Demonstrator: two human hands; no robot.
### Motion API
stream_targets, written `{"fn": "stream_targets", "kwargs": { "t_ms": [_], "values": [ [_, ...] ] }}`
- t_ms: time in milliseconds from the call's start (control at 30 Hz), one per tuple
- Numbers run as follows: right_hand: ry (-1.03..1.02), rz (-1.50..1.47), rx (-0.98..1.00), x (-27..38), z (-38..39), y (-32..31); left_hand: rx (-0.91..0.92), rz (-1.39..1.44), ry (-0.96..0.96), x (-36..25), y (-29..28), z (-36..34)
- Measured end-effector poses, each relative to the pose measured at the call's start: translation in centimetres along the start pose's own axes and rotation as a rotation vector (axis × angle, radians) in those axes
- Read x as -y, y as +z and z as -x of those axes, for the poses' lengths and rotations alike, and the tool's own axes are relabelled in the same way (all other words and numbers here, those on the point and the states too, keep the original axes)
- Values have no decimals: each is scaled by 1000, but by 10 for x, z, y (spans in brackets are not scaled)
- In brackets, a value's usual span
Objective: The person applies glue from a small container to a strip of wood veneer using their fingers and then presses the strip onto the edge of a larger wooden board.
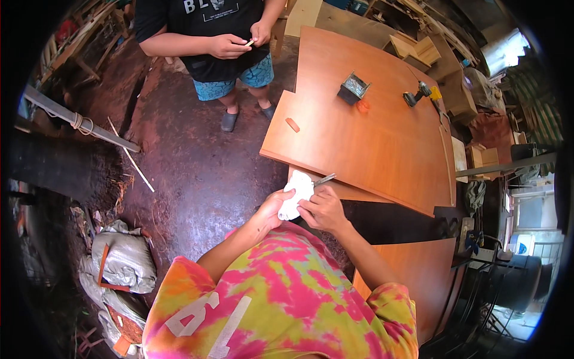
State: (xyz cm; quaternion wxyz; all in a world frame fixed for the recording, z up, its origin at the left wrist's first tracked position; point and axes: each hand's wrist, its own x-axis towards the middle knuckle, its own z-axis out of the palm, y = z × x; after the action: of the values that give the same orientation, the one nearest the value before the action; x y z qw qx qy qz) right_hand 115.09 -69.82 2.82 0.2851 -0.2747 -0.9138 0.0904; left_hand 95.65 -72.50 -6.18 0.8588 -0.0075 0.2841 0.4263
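In front of my body, my left hand (275, 206) is closed round the left side of a crumpled white cloth (298, 190). My right hand (323, 209) is bent in at the cloth's right edge, its fingers curled and touching it. A slim grey metal tool (324, 179) sticks out past those fingers toward the table. Its handle end is hidden by my hand, so its exact kind cannot be made out. Both hands are just off the near corner of a large wooden panel (359, 143).
On the panel lie a small dark open box (354, 88), an orange scrap (363, 106), a small wood piece (292, 124) and a power drill (417, 93). A person (209, 48) stands across, holding a small strip. Another panel (412, 269) is at right; grey sacks (122, 257) lie left.
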Motion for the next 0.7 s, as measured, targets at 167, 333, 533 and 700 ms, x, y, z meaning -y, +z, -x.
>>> {"fn": "stream_targets", "kwargs": {
  "t_ms": [167, 333, 533, 700],
  "values": [
    [228, 12, 22, -12, 20, -36, -16, -126, 129, -30, 12, 11],
    [1064, -1963, -267, 1, 41, -29, 17, -25, 185, -56, 44, 26],
    [1025, -2151, -411, 23, 30, -18, 233, 129, 93, -50, 35, 18],
    [1068, -1483, -199, 20, 26, -15, 148, -119, 139, -45, 37, 22]
  ]
}}
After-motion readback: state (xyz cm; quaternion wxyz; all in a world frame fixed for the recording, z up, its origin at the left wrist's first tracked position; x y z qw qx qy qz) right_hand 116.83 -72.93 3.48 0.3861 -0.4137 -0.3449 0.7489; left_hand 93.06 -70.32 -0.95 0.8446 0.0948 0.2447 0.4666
